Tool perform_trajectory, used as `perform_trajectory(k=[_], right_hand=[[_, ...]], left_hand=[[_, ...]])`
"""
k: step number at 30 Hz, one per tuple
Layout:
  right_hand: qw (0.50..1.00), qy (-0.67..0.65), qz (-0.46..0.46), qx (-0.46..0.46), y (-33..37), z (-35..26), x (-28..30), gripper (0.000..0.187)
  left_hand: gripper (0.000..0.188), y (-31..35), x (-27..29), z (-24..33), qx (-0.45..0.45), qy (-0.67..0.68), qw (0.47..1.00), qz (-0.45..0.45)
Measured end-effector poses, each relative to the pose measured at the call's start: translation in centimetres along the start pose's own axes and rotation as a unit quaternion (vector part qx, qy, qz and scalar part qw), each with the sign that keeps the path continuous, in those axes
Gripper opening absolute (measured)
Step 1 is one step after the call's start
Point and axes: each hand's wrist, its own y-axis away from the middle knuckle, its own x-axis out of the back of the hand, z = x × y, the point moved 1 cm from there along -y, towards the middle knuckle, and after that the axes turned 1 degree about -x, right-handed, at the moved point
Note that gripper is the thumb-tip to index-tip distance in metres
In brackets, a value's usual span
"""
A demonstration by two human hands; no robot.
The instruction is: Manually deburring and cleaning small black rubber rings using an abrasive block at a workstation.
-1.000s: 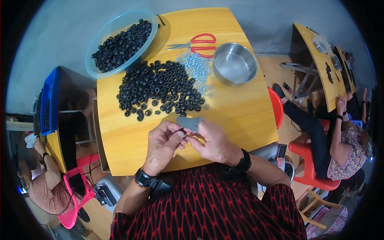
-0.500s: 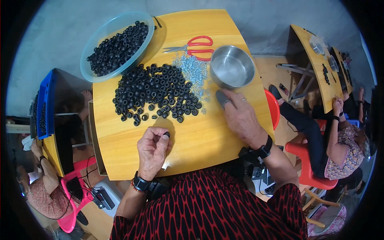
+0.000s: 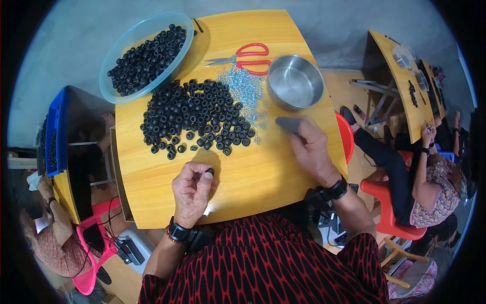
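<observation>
My left hand (image 3: 190,191) is near the table's front edge, thumb and index finger pinched on a small black ring-shaped piece (image 3: 209,172). My right hand (image 3: 315,156) hovers below the steel bowl (image 3: 293,93), its index finger in a grey finger cover (image 3: 287,124) and stretched out, the thumb apart from it; I see nothing held there. Some of its fingers are hidden. Loose black ring-shaped pieces (image 3: 195,114) lie heaped in front of both hands. Beside that heap is a spread of tiny clear, bluish bits (image 3: 247,96).
A translucent bowl (image 3: 183,57) of black pieces stands at the far left of the yellow table (image 3: 253,187). Red-handled scissors (image 3: 253,49) lie beyond the clear bits. People sit at other tables on both sides; a red stool (image 3: 344,137) touches the right side.
My right hand has turned and shifted slightly, its covered index finger now pointing left and the thumb apart. My left hand keeps its pinch on the black piece, almost in place.
</observation>
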Motion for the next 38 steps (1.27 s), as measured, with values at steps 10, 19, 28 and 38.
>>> perform_trajectory(k=[10, 19, 28, 38], right_hand=[[0.992, 0.122, -0.019, 0.009, 0.2, 0.4, -1.2, 0.034], [0.998, -0.050, -0.005, -0.028, 0.3, -5.2, -2.5, 0.028], [0.986, -0.122, -0.077, 0.078, -0.7, -8.9, -9.1, 0.013], [0.965, 0.005, -0.148, 0.216, -1.2, -10.2, -9.1, 0.027]], left_hand=[[0.014, -0.2, -0.1, 0.1, -0.023, -0.022, 0.999, -0.010], [0.014, -0.2, 0.2, -1.1, -0.039, 0.023, 0.999, 0.002], [0.013, -0.1, 0.3, -0.9, -0.031, 0.102, 0.994, -0.026], [0.009, -0.5, -0.1, -1.8, -0.070, 0.153, 0.986, -0.019]])
